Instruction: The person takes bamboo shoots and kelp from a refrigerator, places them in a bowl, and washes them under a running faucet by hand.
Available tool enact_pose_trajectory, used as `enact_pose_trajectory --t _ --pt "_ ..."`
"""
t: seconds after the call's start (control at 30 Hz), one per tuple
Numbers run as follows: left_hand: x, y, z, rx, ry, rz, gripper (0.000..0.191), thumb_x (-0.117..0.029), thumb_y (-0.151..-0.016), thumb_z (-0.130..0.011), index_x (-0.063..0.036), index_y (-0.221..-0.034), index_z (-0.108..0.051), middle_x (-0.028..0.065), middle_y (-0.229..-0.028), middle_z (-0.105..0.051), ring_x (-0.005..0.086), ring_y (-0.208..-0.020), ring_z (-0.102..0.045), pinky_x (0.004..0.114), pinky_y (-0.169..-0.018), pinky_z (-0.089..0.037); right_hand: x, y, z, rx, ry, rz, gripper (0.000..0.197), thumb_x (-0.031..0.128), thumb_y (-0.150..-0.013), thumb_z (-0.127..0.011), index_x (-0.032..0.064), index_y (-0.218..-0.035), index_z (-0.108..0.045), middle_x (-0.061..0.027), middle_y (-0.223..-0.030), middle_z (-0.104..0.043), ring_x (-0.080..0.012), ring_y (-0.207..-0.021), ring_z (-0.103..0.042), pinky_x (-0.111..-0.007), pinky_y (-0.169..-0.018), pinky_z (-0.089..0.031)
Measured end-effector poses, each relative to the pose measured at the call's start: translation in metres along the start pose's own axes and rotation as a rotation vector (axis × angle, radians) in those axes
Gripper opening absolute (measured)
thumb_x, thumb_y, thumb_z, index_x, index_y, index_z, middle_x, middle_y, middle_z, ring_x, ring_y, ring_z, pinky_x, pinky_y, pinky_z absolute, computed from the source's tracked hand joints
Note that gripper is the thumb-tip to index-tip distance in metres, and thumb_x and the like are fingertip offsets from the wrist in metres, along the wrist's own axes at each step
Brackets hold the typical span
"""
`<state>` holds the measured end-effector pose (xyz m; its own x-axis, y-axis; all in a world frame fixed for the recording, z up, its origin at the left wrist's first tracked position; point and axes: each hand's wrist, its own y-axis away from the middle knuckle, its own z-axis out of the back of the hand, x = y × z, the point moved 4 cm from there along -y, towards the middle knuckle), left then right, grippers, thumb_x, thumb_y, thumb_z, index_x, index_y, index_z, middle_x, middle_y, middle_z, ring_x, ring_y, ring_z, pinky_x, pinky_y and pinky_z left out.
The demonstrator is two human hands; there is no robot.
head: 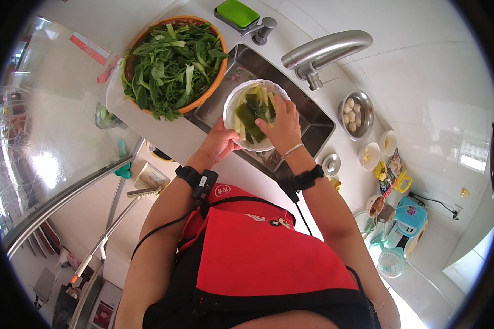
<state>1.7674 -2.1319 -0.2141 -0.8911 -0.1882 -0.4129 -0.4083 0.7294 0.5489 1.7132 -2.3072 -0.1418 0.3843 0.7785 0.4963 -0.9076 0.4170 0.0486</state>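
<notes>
A white bowl (230, 109) with a scalloped rim is over the sink, near its front edge. In it are broad dark-green vegetable pieces (249, 117) and pale green-white stalk pieces (239, 128), looking wet. My left hand (219, 142) grips the bowl's near left rim, thumb on top. From the right, my right hand (283, 125) reaches over the rim, its thumb and fingers apart among the pieces. Whether it pinches any of them is hard to see. Below the bowl lies the stainless steel sink (317, 119), partly hidden by it.
A wicker basket (220, 84) heaped with leafy greens (168, 70) stands left of the sink. Behind the sink are a curved faucet (333, 43), a soap dispenser (264, 31) and a green sponge (236, 13). On the right sits a metal bowl (366, 111) of pale balls, beside small white bowls (369, 158).
</notes>
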Motion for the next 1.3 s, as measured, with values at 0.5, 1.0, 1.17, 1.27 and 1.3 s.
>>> enact_pose_trajectory --t 0.5,1.0,1.17,1.27,1.3 --pt "0.0 0.002 -0.001 -0.025 -0.007 0.005 0.078 0.012 -0.08 -0.048 -0.0141 -0.151 -0.029 0.0158 -0.138 -0.05 0.0367 -0.126 -0.056 0.064 -0.103 -0.047 -0.007 -0.021 -0.035 0.169 -0.151 -0.058 0.034 0.03 -0.087 -0.072 0.001 -0.104 -0.064 -0.0234 -0.104 -0.068 -0.0401 -0.101 -0.065 -0.049 -0.088 -0.051" --pt "-0.003 0.003 -0.005 0.008 0.017 -0.023 0.08 0.013 -0.079 -0.045 -0.0157 -0.152 -0.029 0.0173 -0.14 -0.048 0.0384 -0.127 -0.055 0.063 -0.102 -0.048 -0.003 -0.017 -0.008 0.251 0.07 -0.04 0.052 0.056 -0.094 -0.057 0.0051 -0.102 -0.061 -0.0179 -0.085 -0.069 -0.0406 -0.077 -0.068 -0.05 -0.069 -0.054" --pt "-0.003 0.003 -0.005 -0.016 0.024 0.005 0.079 0.013 -0.078 -0.046 -0.0142 -0.151 -0.03 0.0178 -0.141 -0.048 0.039 -0.128 -0.054 0.065 -0.103 -0.046 -0.008 -0.013 -0.009 0.148 -0.105 0.124 0.038 0.02 -0.09 -0.067 0.0077 -0.124 -0.058 -0.0214 -0.116 -0.058 -0.0425 -0.103 -0.061 -0.049 -0.084 -0.053" --pt "-0.002 0.001 -0.006 -0.014 0.02 0.01 0.079 0.013 -0.078 -0.046 -0.0127 -0.151 -0.031 0.018 -0.141 -0.048 0.0396 -0.128 -0.054 0.066 -0.103 -0.046 -0.01 -0.012 -0.015 0.012 -0.06 0.175 0.055 0.02 -0.084 -0.072 0.0136 -0.135 -0.053 -0.0206 -0.123 -0.055 -0.0426 -0.116 -0.054 -0.051 -0.093 -0.049" --pt "-0.002 0.001 -0.004 -0.015 0.016 0.003 0.079 0.013 -0.078 -0.046 -0.012 -0.15 -0.031 0.0181 -0.141 -0.048 0.0399 -0.128 -0.054 0.066 -0.103 -0.046 0.004 -0.011 -0.012 0.015 -0.064 0.178 0.055 0.02 -0.084 -0.072 0.0136 -0.135 -0.053 -0.0206 -0.123 -0.055 -0.0426 -0.116 -0.054 -0.051 -0.093 -0.049"
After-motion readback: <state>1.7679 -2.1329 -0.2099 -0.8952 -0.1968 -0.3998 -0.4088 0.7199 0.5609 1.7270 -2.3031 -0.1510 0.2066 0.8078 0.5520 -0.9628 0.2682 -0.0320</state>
